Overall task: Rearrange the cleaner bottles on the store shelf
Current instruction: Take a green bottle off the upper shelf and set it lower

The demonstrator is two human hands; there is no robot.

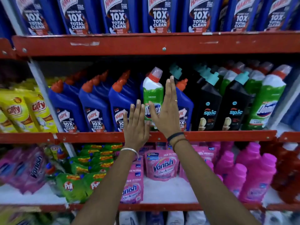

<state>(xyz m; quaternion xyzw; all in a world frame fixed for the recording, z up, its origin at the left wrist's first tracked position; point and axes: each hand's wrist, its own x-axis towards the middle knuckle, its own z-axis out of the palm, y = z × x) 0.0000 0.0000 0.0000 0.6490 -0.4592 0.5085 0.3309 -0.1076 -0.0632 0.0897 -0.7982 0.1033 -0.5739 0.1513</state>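
Observation:
A green and white Domex bottle (152,93) with a red collar stands upright on the middle red shelf (227,135), between blue Harpic bottles (95,108). My left hand (136,125) is flat and open just left of its lower part. My right hand (168,109) is flat with fingers straight up, against the bottle's right side. Neither hand grips it. Another blue Harpic bottle (185,104) stands right behind my right hand.
Black Spic bottles (209,104) and more green Domex bottles (267,101) fill the shelf's right. Yellow Cify pouches (17,111) lie at left. Large Harpic bottles (116,15) line the top shelf. Pink Vanish pouches (160,166), green Pril pouches (71,187) and pink bottles (253,174) sit below.

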